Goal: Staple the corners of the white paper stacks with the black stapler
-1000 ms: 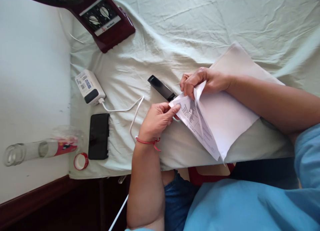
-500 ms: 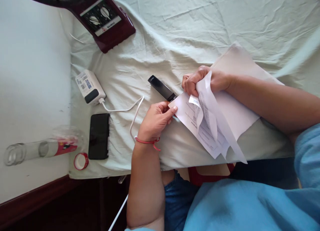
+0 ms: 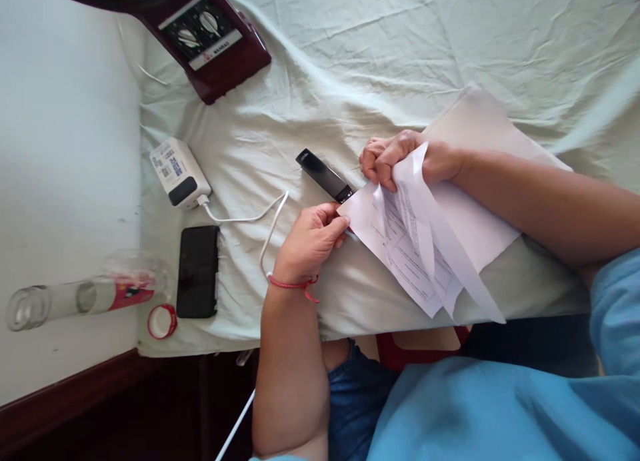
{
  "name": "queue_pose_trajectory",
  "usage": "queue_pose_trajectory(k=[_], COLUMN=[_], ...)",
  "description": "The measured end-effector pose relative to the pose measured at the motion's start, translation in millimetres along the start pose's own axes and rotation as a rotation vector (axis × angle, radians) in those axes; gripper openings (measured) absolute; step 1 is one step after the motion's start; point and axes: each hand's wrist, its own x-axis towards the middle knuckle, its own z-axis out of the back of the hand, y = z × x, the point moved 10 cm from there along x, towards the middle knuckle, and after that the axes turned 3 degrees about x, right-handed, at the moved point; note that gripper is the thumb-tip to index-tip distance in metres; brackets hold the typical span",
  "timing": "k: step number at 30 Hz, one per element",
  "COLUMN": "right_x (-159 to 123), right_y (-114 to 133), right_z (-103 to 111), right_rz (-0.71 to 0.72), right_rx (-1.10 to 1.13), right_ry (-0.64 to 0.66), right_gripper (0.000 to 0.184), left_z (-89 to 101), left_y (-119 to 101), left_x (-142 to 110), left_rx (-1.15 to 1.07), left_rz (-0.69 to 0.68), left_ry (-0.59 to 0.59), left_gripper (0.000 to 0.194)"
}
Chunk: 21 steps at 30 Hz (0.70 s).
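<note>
My left hand (image 3: pixel 317 238) is closed at the near-left corner of some printed papers (image 3: pixel 415 268), thumb on top and fingers mostly hidden. Gripped in my right hand (image 3: pixel 400 158) are the upper sheets, curled and lifted away from those beneath. A slim glossy black object (image 3: pixel 325 174) lies against the papers' corner by my left fingertips; its lower end is hidden, so its kind is unclear. A bit of red shows under the paper there. More sheets (image 3: pixel 485 128) lie flat under my right forearm.
Left on the pale cloth (image 3: pixel 280 114) are a white box-shaped device (image 3: pixel 180 171) with a cable (image 3: pixel 240 220), a black phone (image 3: pixel 198 271), a red-rimmed cap (image 3: pixel 162 321) and a clear glass bottle (image 3: pixel 95 294). A dark red fan base (image 3: pixel 220 48) stands at the upper left.
My right hand has shifted slightly left, and the curled sheets have turned further over, showing more of the printed page below. My left hand has slid back a little at the corner.
</note>
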Motion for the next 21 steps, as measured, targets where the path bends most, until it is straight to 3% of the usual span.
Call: queue_pose_trajectory(k=[7,15,21], right_x=[-2.2,-1.8,-2.0], right_y=[-1.2,-2.2,-5.6], right_z=[-0.7,-0.3,1.6], right_rz=[-0.03,-0.025,-0.061], right_rx=[-0.023,0.009,0.012], right_ry=[0.013,0.023,-0.012], right_gripper=[0.07,0.065,0.051], left_z=[2.9,8.5,8.2], left_y=[2.5,1.1,-2.3], left_x=[1.1,1.3,-0.6], left_rx=[-0.073,-0.239,-0.129], left_rz=[0.013,0.069,0.019], left_ry=[-0.035,-0.166,-0.143], left_gripper=[0.017,0.065,0.071])
